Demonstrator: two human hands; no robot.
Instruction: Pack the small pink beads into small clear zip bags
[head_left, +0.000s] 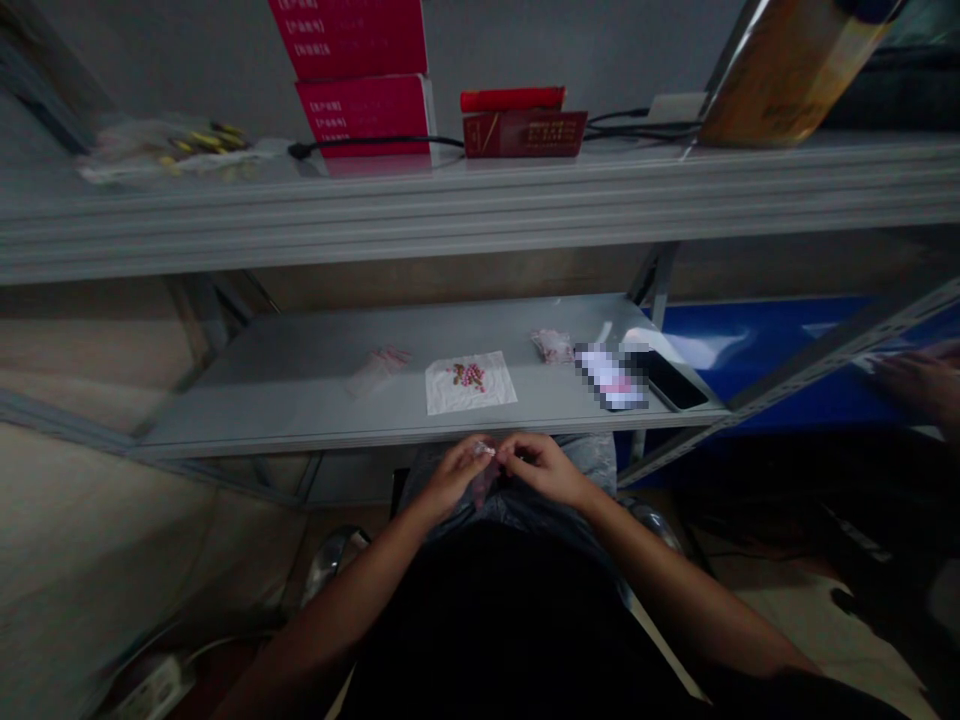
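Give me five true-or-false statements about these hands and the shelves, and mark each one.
1. The left hand and right hand meet above the lap, a small pale item at their fingertips. True.
2. The white tissue on the lower shelf carries a cluster of pink pieces. True.
3. The black smartphone lies on the upper shelf. False: it lies on the lower shelf, toward the right end.
4. The red boxes stand on the floor. False: they stand on the upper shelf.
5. Another person's hand shows at far right, beside a blue surface. True.
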